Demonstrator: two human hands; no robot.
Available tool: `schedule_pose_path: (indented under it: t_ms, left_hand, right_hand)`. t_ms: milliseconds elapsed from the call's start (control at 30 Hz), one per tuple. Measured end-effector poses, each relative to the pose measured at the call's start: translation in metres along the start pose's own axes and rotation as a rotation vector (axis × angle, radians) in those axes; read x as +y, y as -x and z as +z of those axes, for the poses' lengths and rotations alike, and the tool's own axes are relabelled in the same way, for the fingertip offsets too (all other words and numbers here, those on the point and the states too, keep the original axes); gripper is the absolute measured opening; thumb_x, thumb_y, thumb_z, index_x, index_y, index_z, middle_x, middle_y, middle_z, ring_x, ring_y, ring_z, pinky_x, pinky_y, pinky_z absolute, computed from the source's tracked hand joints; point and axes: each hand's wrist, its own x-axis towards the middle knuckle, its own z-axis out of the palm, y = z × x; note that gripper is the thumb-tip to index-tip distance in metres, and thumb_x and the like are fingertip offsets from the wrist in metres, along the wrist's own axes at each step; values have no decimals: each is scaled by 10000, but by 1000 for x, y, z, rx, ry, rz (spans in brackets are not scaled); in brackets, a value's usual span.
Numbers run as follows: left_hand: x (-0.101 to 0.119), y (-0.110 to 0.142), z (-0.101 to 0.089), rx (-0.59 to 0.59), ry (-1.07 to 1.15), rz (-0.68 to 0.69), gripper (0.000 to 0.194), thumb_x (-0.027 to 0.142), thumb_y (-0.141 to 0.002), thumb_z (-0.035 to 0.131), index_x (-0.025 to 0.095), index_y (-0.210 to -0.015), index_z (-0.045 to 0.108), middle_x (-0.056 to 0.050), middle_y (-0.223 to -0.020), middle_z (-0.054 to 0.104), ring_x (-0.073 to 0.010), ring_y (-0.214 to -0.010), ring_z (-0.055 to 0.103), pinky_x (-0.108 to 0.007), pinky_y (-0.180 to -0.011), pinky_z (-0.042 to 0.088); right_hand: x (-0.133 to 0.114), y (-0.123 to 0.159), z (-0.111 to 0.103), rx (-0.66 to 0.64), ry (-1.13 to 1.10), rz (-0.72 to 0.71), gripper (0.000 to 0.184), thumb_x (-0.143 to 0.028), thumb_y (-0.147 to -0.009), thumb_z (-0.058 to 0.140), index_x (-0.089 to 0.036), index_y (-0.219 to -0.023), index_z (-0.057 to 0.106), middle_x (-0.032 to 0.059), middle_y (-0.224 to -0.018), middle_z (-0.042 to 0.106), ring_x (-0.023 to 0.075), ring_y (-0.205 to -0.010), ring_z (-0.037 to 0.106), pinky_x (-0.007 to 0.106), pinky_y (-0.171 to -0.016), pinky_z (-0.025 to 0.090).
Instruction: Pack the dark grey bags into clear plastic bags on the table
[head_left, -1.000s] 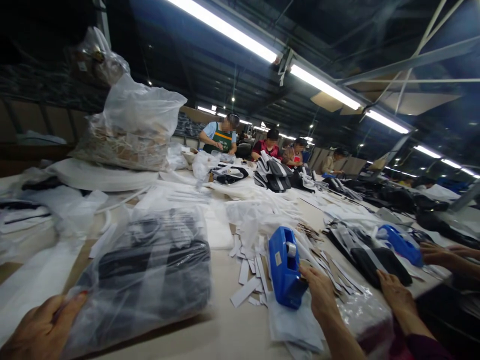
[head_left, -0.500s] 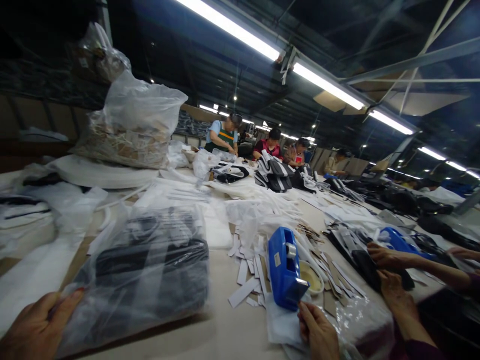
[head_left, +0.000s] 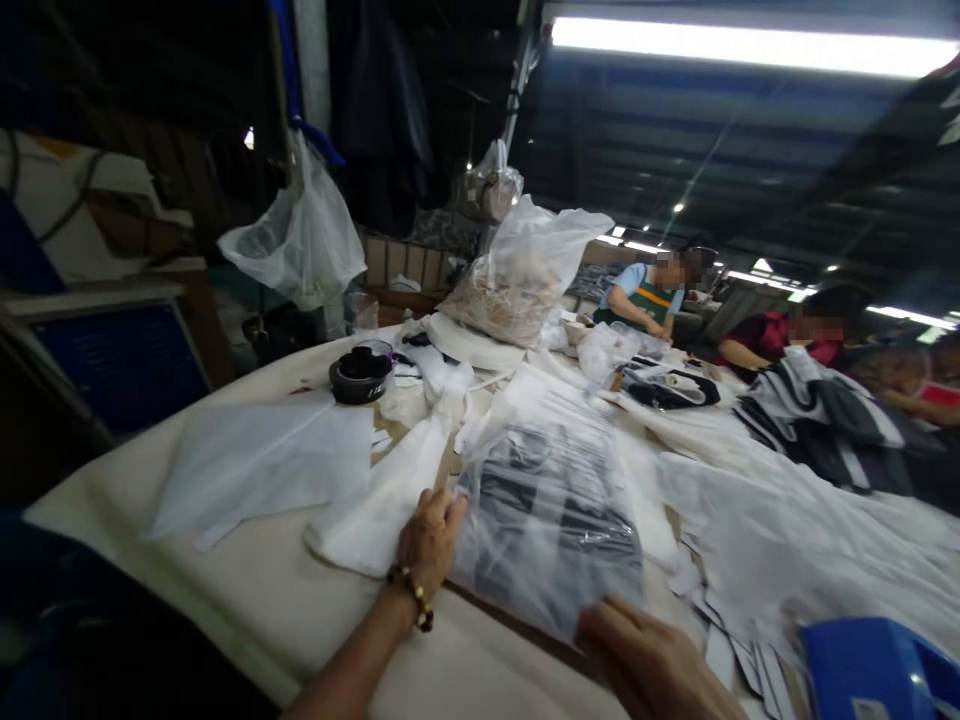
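Observation:
A clear plastic bag with a dark folded garment inside lies on the cream-covered table in front of me. My left hand, with a bead bracelet at the wrist, pinches the bag's left edge. My right hand is at the bag's near right corner with its fingers curled on the plastic; the picture is blurred there. A blue tape dispenser stands at the lower right, apart from both hands.
White fabric sheets and a black tape roll lie to the left. A big plastic bag of scraps stands behind, another bag hangs on a post. Co-workers work at striped garments far right. Paper strips lie beside the dispenser.
The view swung left. My right hand left the blue tape dispenser and came to the bag's near right corner. My left hand still holds the bag's left edge.

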Motion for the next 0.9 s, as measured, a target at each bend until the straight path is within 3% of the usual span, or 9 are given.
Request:
schedule_pose_path:
  t_ms: [100, 200, 433, 533, 633, 700, 767, 833, 900]
  left_hand:
    - [0, 2, 0, -9, 24, -9, 216, 248, -892, 406, 202, -703, 500, -4, -722, 519, -134, -659, 540, -230, -610, 410]
    - [-1, 2, 1, -15, 34, -6, 216, 257, -907, 392, 203, -737, 513, -8, -739, 520, -142, -672, 544, -239, -609, 410]
    - [-2, 4, 5, -62, 42, -19, 225, 243, -915, 370, 202, -753, 520, -22, -757, 523, -154, -667, 539, -251, -583, 405]
    - [-3, 3, 5, -98, 60, -11, 235, 232, -919, 356, 200, -754, 520, -21, -763, 526, -146, -665, 537, -246, -590, 410]
    - [-3, 2, 5, -120, 77, -20, 249, 223, -922, 339, 194, -749, 518, -23, -761, 534, -149, -710, 547, -244, -641, 420]
    - [-3, 2, 5, -127, 87, -35, 255, 233, -923, 333, 193, -748, 515, -29, -766, 541, -157, -737, 552, -249, -667, 422]
    - [-3, 2, 6, -134, 101, -49, 260, 246, -925, 316, 195, -758, 509, -31, -783, 549, -159, -744, 558, -250, -669, 418]
    - [-2, 3, 5, -137, 117, -70, 272, 253, -930, 283, 198, -769, 495, -34, -793, 558, -160, -740, 564, -251, -660, 411]
    - [-2, 3, 4, -140, 131, -100, 277, 251, -930, 252, 201, -770, 473, -36, -779, 566, -165, -737, 571, -255, -653, 404]
  right_hand:
    - [-14, -69, -4, -78, 186, -98, 273, -261, -919, 328, -209, -724, 512, 1, -714, 565, 113, -590, 521, 224, -541, 372]
    - [-13, -118, 4, -154, 346, -112, 203, -203, -896, 395, -194, -754, 539, 1, -736, 579, 116, -615, 525, 231, -555, 346]
    - [-7, -170, 24, -239, 424, 60, 149, -213, -812, 531, -206, -696, 625, 1, -667, 621, 127, -618, 569, 226, -520, 317]
    - [-2, -181, 18, -226, 453, 241, 191, -366, -720, 635, -194, -638, 642, 18, -580, 604, 157, -570, 575, 233, -470, 301]
    - [9, -182, 1, -177, 494, 397, 414, -554, -583, 698, -147, -635, 643, 82, -609, 621, 224, -577, 595, 260, -447, 324]
    - [15, -172, -8, -122, 518, 453, 419, -558, -624, 671, -141, -655, 637, 98, -628, 629, 252, -598, 607, 283, -464, 364]
    - [15, -155, -3, -33, 533, 475, 323, -461, -789, 549, -153, -746, 639, 88, -682, 644, 235, -654, 618, 303, -540, 427]
    - [9, -134, 21, 111, 532, 383, 312, -331, -904, 370, -154, -917, 626, 96, -840, 662, 204, -780, 623, 317, -691, 472]
    - [0, -115, 60, 376, 504, -73, 333, -228, -898, 346, -135, -1134, 561, 127, -1138, 604, 225, -1055, 555, 361, -881, 447]
